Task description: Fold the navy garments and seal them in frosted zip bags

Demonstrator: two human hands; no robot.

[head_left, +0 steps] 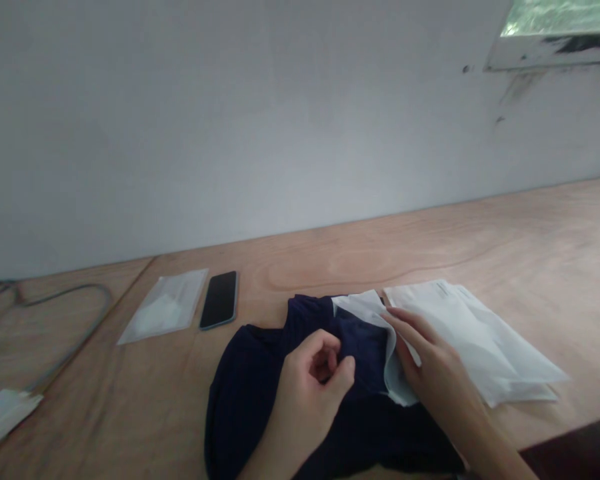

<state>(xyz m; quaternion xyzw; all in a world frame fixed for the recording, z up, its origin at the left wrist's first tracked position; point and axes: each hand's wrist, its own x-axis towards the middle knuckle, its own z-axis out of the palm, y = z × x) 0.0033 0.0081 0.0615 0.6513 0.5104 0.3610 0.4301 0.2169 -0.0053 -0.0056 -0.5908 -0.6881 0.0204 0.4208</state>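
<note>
A dark navy cloth (250,380), perhaps a garment, lies bunched on the wooden table at the bottom centre. White fabric (363,307) borders its upper right part and folds over near the right side. Above the navy cloth, my left hand (315,387) has its fingers curled, thumb and index tips near each other; nothing shows between them. My right hand (430,360) rests on the white fabric's right edge, fingers stretched and slightly parted. Beneath its palm, part of the cloth is hidden.
White plastic bags (465,333) lie right of the cloth. A phone (220,300) and a clear packet (165,307) sit to the left. A grey cable (90,287) runs to a white object (5,417) at far left. A wall (230,133) stands behind the wooden table (130,400).
</note>
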